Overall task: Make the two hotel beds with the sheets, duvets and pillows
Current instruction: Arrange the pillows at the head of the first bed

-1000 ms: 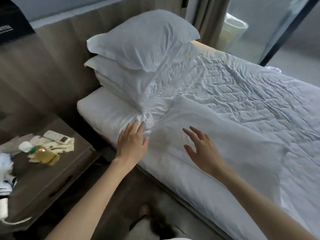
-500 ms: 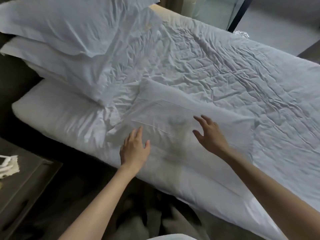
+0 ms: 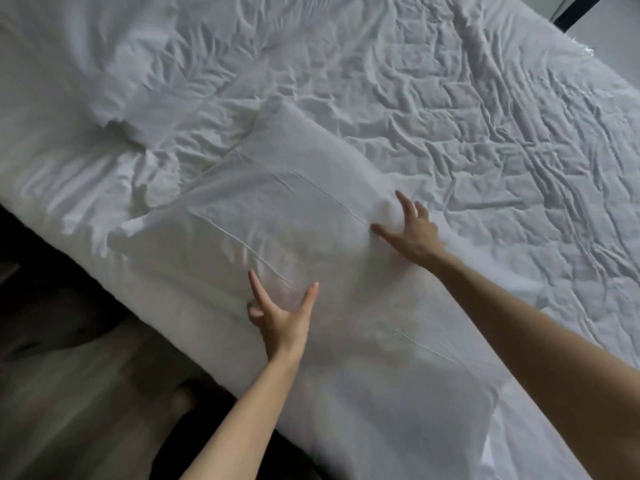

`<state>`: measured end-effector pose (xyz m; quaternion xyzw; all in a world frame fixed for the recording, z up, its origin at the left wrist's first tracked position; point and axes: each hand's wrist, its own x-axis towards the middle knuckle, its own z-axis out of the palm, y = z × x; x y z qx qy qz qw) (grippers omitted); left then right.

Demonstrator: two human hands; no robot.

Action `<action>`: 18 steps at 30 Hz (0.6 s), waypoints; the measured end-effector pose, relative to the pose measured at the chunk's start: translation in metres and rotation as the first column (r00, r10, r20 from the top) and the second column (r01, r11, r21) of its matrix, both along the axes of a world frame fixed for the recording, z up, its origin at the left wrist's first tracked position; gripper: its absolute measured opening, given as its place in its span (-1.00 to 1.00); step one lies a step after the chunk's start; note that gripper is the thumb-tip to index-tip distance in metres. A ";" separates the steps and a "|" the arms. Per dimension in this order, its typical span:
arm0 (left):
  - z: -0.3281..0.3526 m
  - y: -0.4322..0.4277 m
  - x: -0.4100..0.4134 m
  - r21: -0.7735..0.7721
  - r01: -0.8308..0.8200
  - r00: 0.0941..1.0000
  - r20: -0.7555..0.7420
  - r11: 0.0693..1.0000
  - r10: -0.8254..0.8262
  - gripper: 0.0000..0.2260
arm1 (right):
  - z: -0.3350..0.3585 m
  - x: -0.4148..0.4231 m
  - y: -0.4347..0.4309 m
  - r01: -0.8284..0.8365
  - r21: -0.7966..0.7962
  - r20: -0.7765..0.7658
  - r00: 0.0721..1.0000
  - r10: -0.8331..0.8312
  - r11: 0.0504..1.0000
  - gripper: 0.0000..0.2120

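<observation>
Pillow (image 3: 294,216) lying flat on wrinkled duvet (image 3: 467,133) along the near bed (image 3: 173,306) edge; left hand (image 3: 280,317) and right hand (image 3: 414,232) both spread, touching it.

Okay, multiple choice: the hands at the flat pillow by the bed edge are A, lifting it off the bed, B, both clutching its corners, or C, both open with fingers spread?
C: the left hand and right hand both have straight, spread fingers at the pillow, which lies flat on the bed, gripped by neither.
</observation>
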<state>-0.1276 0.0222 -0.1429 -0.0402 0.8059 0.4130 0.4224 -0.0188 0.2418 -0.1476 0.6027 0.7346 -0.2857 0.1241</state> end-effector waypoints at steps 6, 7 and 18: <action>-0.044 0.017 0.033 0.016 -0.163 0.987 0.012 0.987 0.162 0.02 | -0.044 0.005 0.040 0.014 -0.154 -0.130 0.991 -0.034 0.988 0.13; -0.048 0.019 0.034 0.018 -0.186 0.982 0.014 0.982 0.186 0.03 | -0.047 0.006 0.042 0.010 -0.160 -0.131 0.991 -0.032 0.987 0.12; -0.027 0.003 0.027 0.090 -0.309 0.950 0.076 0.947 0.302 -0.01 | -0.008 0.005 0.003 -0.010 0.090 -0.180 0.983 0.026 0.996 -0.38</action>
